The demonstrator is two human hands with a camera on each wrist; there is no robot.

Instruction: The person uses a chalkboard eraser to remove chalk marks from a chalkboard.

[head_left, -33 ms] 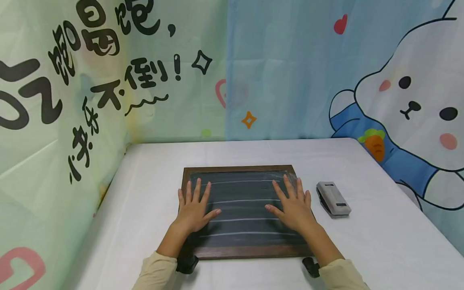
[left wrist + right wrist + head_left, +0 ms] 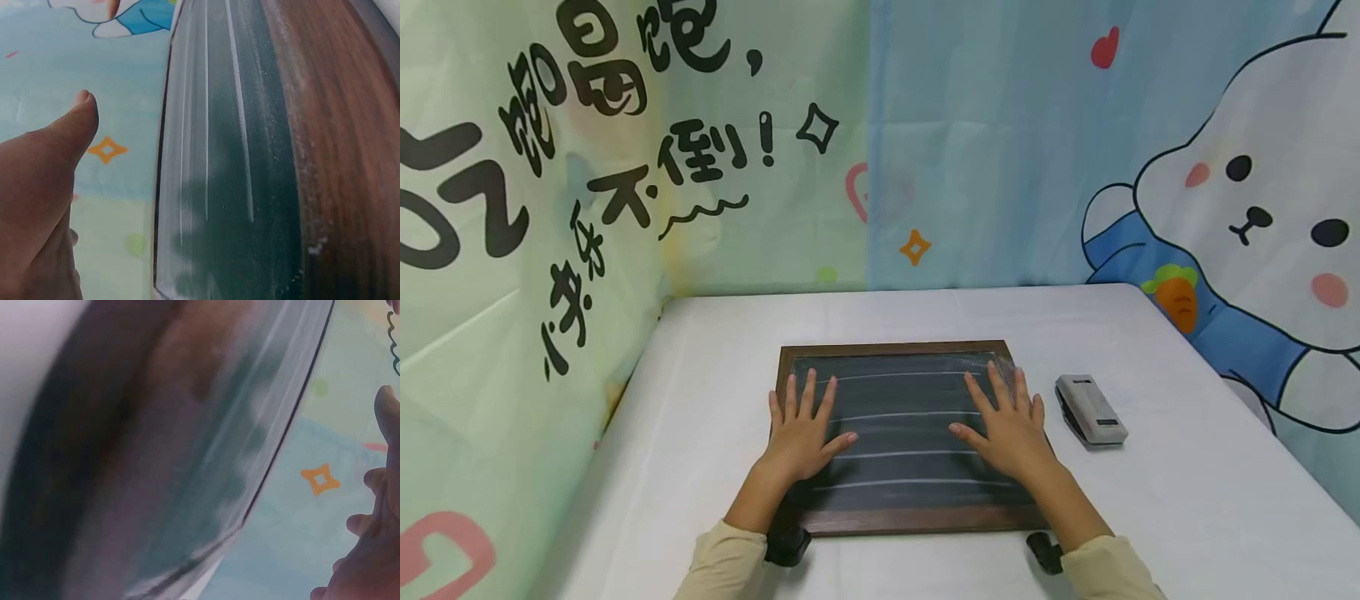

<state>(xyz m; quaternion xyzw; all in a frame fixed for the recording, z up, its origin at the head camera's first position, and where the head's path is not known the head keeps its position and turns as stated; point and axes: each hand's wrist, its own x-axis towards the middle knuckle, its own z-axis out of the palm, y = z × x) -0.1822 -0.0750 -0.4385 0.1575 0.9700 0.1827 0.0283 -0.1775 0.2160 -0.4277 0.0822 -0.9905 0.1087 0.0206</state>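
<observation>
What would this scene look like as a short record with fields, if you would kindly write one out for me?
Board: dark grey rectangular chalkboard with a brown wooden frame, lying on a white table
Markings: thin white lines running across the board
Left hand: fingers spread, over the board's left side, holding nothing
Right hand: fingers spread, over the right side, holding nothing
Beside the board: grey rectangular block with a dark underside, to the right, untouched
Backdrop: green and blue printed sheet
</observation>
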